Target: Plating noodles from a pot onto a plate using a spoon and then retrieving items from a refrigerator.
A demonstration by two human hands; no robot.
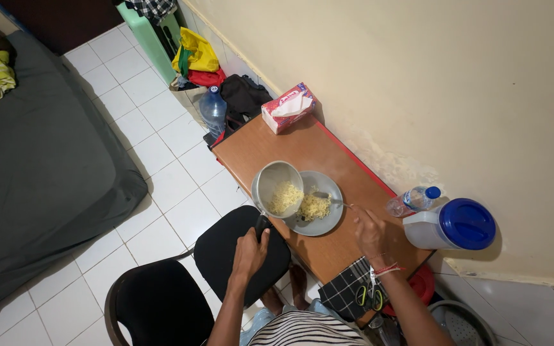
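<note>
Wooden table (302, 150) with plate (328, 224), tissue box (288, 107)

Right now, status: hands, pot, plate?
Left hand grips the small pot by its handle, tilted over the grey plate. Right hand holds a utensil in the noodles. Nothing obstructing on the table.

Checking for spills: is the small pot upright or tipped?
Tipped. The left hand tilts the pot over the grey plate, noodles sliding out.

Metal pot (276, 186) tilted over grey plate (318, 204), yellow noodles (302, 202) spilling between both.
</note>
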